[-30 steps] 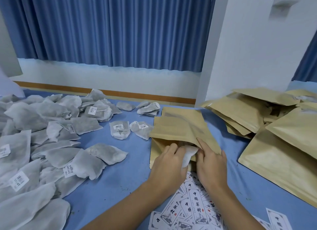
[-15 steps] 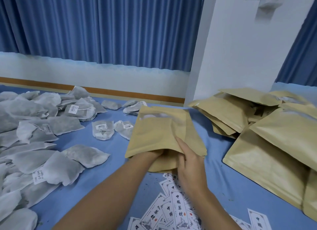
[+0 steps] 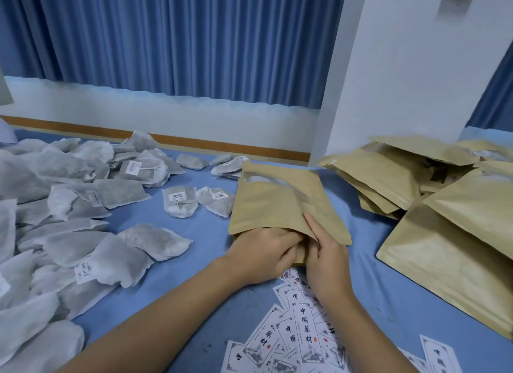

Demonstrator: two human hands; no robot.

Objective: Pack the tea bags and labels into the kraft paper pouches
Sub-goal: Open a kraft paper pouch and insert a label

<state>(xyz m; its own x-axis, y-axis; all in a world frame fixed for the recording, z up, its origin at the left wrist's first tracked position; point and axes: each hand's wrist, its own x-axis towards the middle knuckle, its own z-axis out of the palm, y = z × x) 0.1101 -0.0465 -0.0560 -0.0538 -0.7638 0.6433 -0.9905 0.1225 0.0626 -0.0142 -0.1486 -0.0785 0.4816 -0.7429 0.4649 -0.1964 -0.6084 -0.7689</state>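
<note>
Head view: on the blue bench (image 3: 211, 228) the kraft paper pouch (image 3: 277, 203) sits at centre, mouth toward the person, between the heap of tea bags (image 3: 83, 206) on the left and the stack of spare pouches (image 3: 444, 233) on the right. The labels (image 3: 302, 336) lie fanned beneath the wrists. The right grip (image 3: 324, 258), a bare hand, pinches the upper wall of the pouch at the mouth, forefinger on top, holding it raised. The left grip (image 3: 263, 250) has its fingertips tucked under that wall. The paper hides them, so whether they clasp anything cannot be told. Handling, as judged: the pouch is light, stiffish paper that creases readily, so take it by 1 lip of the mouth, not by the pale window strip (image 3: 261, 179) at the far end. A tea bag is light, soft and limp, with thin mesh liable to tear, so take it by a sealed edge and slide it in flat. Change: 1.0 s ago a white tea bag showed between the 2 grips at the mouth; it no longer shows and is presumably inside. 0.5 s ago the left grip was buried to the wrist; now its back is out.
</note>
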